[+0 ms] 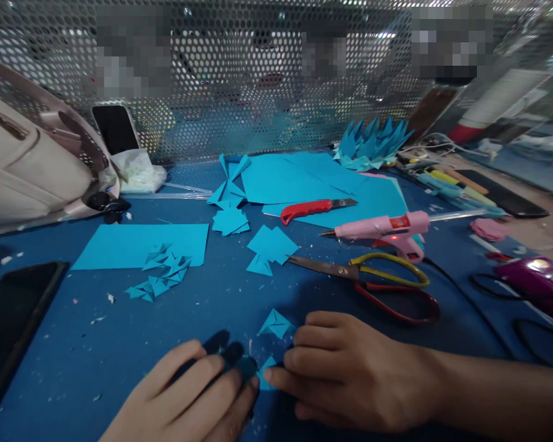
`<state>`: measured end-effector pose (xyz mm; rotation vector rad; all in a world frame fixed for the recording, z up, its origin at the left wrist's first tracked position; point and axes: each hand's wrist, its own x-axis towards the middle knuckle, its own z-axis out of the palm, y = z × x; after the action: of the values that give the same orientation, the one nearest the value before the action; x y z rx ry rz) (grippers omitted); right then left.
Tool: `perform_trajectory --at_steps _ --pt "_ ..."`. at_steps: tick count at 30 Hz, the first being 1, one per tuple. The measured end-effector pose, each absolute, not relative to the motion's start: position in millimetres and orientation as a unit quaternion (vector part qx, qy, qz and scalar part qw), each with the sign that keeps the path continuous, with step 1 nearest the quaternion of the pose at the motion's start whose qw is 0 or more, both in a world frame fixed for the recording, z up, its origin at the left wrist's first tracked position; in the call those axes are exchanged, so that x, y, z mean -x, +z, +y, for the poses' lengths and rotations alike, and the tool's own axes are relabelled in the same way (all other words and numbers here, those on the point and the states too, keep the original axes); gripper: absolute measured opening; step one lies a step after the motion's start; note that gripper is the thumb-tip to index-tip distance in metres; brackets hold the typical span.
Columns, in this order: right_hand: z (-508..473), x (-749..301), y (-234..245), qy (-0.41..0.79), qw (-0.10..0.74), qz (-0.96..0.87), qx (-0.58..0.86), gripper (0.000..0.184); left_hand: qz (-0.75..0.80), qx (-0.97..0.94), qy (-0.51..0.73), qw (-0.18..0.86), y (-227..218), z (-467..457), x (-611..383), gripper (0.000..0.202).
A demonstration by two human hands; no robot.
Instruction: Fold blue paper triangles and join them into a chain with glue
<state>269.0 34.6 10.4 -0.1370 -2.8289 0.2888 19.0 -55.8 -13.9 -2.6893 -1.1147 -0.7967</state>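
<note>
Both my hands rest low on the blue table mat (96, 344), meeting over a small folded piece of light-blue paper (263, 376). My left hand (188, 399) lies with its fingers together, fingertips pressing the paper's left side. My right hand (350, 374) has its fingers curled and pinches the paper's right edge. Just above the fingers sits another small folded blue paper triangle (276, 323), untouched.
Scissors (373, 279), a pink glue gun (382, 228) and a red utility knife (316, 209) lie beyond my right hand. Blue paper sheets (142, 244) and folded pieces (270, 248) are scattered mid-table. A phone (9, 319) lies left, a bag (27, 166) back left, a mesh wall (258, 73) behind.
</note>
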Motion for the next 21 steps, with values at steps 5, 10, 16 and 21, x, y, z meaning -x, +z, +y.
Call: perform_trajectory --at_steps 5,10,16,21 --pt "34.7 -269.3 10.3 0.103 0.152 -0.982 0.038 0.026 -0.367 0.889 -0.269 0.056 -15.3 -54.7 -19.7 0.029" --pt "33.7 -267.1 11.9 0.095 0.159 -0.982 0.038 0.023 -0.368 0.889 -0.266 0.056 -15.6 -54.4 -20.0 0.03" --pt "33.3 -268.4 13.5 0.094 0.165 -0.981 0.041 0.02 -0.366 0.891 -0.265 0.05 -11.9 -53.8 -19.6 0.034" --pt "36.4 -273.5 12.6 0.078 0.257 -0.962 0.054 0.019 -0.366 0.888 -0.273 0.047 -10.6 -54.8 -20.0 0.025"
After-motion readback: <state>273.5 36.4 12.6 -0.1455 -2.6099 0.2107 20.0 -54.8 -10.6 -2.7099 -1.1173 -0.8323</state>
